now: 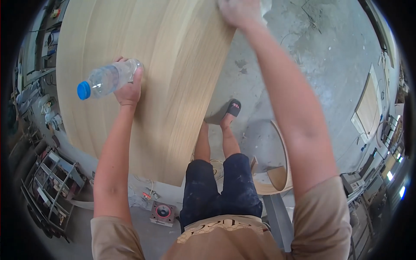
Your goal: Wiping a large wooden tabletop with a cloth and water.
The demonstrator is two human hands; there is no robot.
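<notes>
My left hand (128, 89) is closed around a clear plastic bottle (106, 80) with a blue cap, tilted so the cap points left. The bottle is held over a broad, light wood-grain panel (164, 99). At the far right edge of this panel is my right hand (242, 13), partly blurred and cut off by the top of the picture. A crumpled white cloth (265, 8) shows beside its fingers and seems gripped in them.
Below the panel lies a grey concrete floor (264, 91). A curved wooden strip (284, 173) stands by my legs, near a grey metal beam (277, 216). A small square speaker-like box (163, 212) is at lower left, beside a metal rack (54, 182). A pale board (368, 104) lies right.
</notes>
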